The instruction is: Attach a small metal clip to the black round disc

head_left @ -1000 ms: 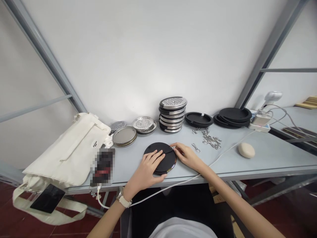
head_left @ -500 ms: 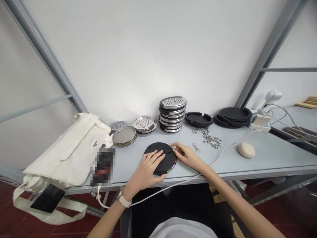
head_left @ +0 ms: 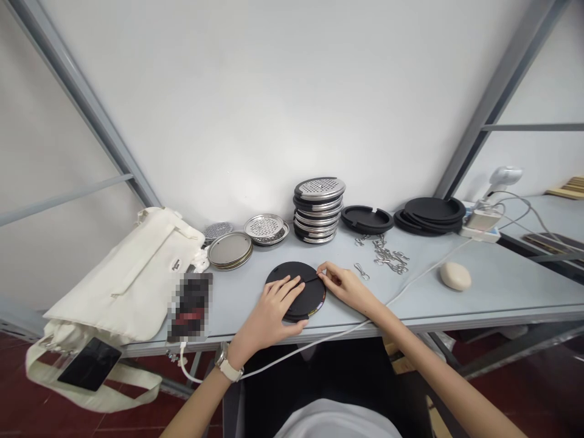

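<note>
Right hand (head_left: 344, 288): thumb and index fingertips nearly together at the right edge of the black disc (head_left: 314, 295), where a thin dark line (head_left: 311, 280) runs out to the rim. I can't tell if they have hold of anything; too small from here. Left hand (head_left: 269, 313): fingers extended, slightly spread, lying on the disc's left half, thumb out by the near edge. Looks like bracing, no grip.

Delta over the last second: right fingertips shifted a touch, and the small metal glint I had beside them no longer reads clearly. Left hand and disc unmoved. I take that as fine fingertip work at the line's end, with the disc steady enough for it.

Disc sits flat on the table (head_left: 524, 286), near the front edge. Just right of the right hand: a loose metal clip (head_left: 361, 271), then a clip pile (head_left: 390, 263). Behind: tall stack of metal discs with black rims (head_left: 318, 213), a notched black tray (head_left: 367, 219) beside it. White cable (head_left: 298, 351) crosses in front, passing under the right forearm.
</note>
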Action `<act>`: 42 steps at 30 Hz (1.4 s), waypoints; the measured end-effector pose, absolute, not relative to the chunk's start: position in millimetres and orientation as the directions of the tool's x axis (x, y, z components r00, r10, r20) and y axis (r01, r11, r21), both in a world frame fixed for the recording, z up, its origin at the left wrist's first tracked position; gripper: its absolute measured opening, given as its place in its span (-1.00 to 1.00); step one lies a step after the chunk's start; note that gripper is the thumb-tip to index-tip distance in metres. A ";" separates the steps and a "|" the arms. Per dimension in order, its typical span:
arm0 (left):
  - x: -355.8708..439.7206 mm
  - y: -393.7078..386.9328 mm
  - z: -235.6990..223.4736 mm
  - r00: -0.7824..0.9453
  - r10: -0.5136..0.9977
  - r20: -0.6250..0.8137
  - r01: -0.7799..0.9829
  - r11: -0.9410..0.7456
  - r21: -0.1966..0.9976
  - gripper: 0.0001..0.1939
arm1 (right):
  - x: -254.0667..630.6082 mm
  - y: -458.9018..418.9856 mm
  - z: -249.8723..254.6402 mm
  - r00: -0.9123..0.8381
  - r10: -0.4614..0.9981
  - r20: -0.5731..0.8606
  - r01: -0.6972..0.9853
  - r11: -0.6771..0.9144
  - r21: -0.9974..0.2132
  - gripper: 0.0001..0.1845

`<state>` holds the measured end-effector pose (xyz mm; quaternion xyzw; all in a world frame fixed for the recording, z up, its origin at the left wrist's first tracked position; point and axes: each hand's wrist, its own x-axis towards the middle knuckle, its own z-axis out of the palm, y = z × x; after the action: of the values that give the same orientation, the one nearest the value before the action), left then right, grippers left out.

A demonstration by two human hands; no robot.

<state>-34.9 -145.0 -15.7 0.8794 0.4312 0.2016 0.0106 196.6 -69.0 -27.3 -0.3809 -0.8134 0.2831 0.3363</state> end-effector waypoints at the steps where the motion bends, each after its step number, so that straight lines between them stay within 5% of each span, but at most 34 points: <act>1: -34.9 -145.0 -15.6 0.547 0.763 0.344 0.754 -0.627 0.193 -0.31 | 196.2 -69.3 -27.5 -0.484 0.810 0.332 0.429 0.550 -0.716 -0.77; 18: -34.7 -145.1 -16.4 0.542 0.764 0.350 0.758 -0.624 0.188 -0.31 | 194.8 -68.0 -25.9 -0.410 0.758 0.508 0.418 0.651 -0.634 -0.84; 42: -34.6 -146.4 -14.8 0.542 0.762 0.354 0.758 -0.625 0.186 -0.28 | 194.3 -66.3 -28.5 -0.529 0.725 0.441 0.434 0.678 -0.593 -0.64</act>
<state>-34.6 -146.4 -14.8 0.8780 0.4329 0.2044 0.0053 194.3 -66.3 -28.5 -0.3413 -0.8487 0.2106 0.3447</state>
